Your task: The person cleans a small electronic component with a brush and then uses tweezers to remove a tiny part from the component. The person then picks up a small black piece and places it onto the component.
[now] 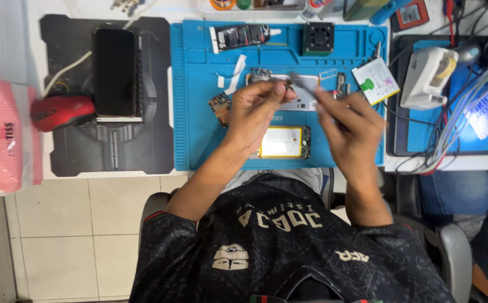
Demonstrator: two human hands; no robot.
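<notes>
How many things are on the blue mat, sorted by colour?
Black: 2, the tube and the fan
White: 2, the strip and the card
Yellow: 1, the battery
Brown: 1, the circuit board
Silver: 1, the phone frame
Total: 7

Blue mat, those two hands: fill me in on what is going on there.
A person seated at a bench works over a blue mat. The left hand pinches a small part above an opened phone; the right hand holds thin tweezers pointed toward it. A battery lies nearer the person, a small circuit board to the side. A dark phone and a red mouse sit on the black mat beside.
</notes>
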